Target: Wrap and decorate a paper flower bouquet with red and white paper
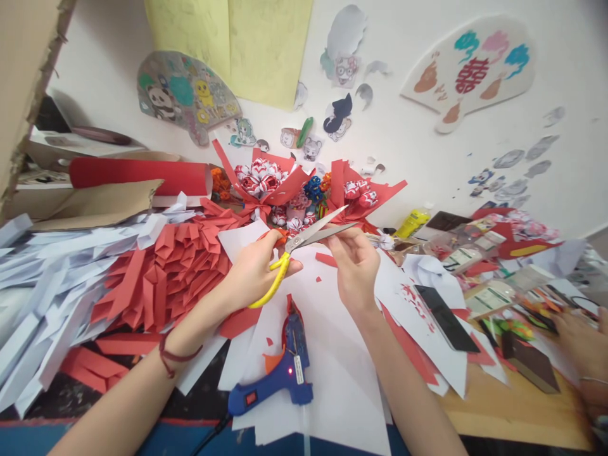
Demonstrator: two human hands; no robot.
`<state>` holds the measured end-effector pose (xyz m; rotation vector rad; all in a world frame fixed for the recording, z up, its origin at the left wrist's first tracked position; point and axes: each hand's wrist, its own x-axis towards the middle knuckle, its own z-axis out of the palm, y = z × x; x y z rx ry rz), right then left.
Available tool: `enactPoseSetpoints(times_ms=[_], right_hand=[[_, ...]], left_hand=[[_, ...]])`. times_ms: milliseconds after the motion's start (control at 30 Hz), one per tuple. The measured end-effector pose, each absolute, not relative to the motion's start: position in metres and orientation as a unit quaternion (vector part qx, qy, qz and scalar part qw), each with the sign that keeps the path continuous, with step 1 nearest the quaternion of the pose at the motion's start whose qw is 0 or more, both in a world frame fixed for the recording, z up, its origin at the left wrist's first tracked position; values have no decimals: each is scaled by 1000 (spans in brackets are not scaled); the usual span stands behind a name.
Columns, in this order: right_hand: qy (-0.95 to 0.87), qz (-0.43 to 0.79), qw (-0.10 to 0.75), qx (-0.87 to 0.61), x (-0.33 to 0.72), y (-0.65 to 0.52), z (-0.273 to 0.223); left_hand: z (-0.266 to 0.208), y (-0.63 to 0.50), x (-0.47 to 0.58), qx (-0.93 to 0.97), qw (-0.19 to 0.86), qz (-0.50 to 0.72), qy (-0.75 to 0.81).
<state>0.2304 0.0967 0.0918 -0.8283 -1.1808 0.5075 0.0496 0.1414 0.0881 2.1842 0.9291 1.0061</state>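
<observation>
My left hand point(259, 266) is closed around the yellow handle of a pair of scissors point(316, 233), whose blades stand apart and point up to the right. A bit of orange-red shows by its fingertips. My right hand point(355, 259) has its fingers bent together at the lower blade's tip; what they pinch, if anything, is hidden. Just left of those fingers is a small red paper strip point(327, 259). Below both hands a blue hot glue gun point(278, 380) with a lit red light lies on white paper sheets point(342, 392), among red scraps.
Folded red paper pieces point(166, 272) and white ones point(47, 285) are heaped at left. Red-wrapped paper flower bouquets point(263, 180) stand against the wall. A black phone point(446, 316) lies on papers at right. Another person's hand point(577, 342) is at the far right.
</observation>
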Motion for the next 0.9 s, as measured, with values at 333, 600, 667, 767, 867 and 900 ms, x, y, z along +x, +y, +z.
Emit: enactPoseSetpoints(times_ms=[333, 600, 667, 767, 867, 900], right_hand=[[-537, 227, 737, -340, 231, 100, 87], [-536, 212, 746, -333, 230, 100, 87], [-535, 208, 746, -337, 230, 101, 87], [-535, 211, 744, -341, 229, 101, 86], [-535, 220, 742, -340, 229, 100, 86], [-535, 221, 741, -340, 229, 100, 86]], left_hand=[[90, 140, 50, 823, 277, 354, 347], [90, 139, 50, 823, 274, 357, 347], [89, 139, 50, 821, 277, 358, 348], [89, 139, 51, 821, 279, 360, 344], [88, 139, 52, 824, 278, 362, 337], [89, 140, 52, 824, 277, 362, 336]])
